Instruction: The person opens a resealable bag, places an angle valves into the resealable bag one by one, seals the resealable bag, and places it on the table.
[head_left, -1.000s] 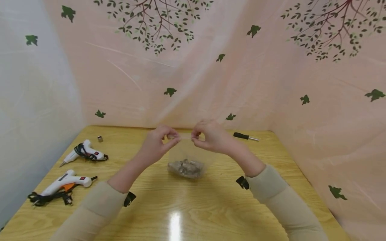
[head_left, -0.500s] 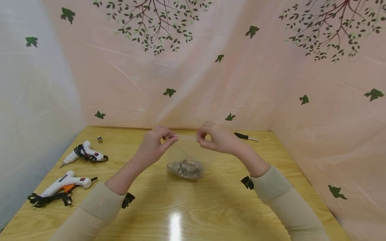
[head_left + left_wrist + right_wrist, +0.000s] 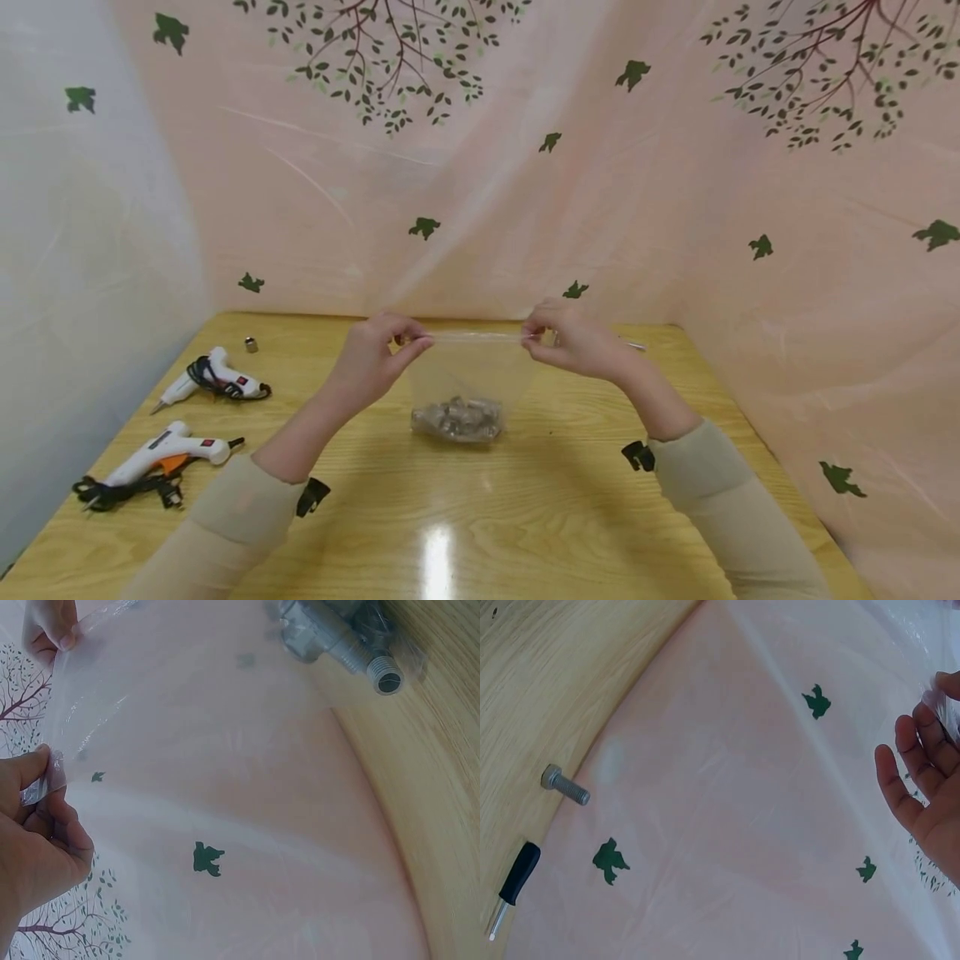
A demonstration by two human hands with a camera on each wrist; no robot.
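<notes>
Stretched between both hands is a clear zip bag (image 3: 472, 371), its top edge pulled straight. Several grey metal threaded fittings (image 3: 461, 419) are gathered in its bottom; one threaded end (image 3: 386, 677) shows plainly in the left wrist view. The left hand (image 3: 375, 354) pinches the bag's left top corner between thumb and fingers. At the other top corner, the right hand (image 3: 577, 340) pinches the edge with thumb and index finger, its other fingers (image 3: 900, 784) looser. Whether the bag's bottom touches the table is hard to tell.
Two white glue guns (image 3: 217, 375) with black cords lie along the table's left side, a small metal nut-like piece (image 3: 251, 344) behind them. A bolt (image 3: 565, 784) and a black-handled screwdriver (image 3: 519, 874) lie toward the back right. A printed cloth (image 3: 480, 183) walls the table.
The right hand has moved rightward and the left slightly leftward, so more of the bag's top edge stretches between them. The right hand now covers the screwdriver's handle in the head view.
</notes>
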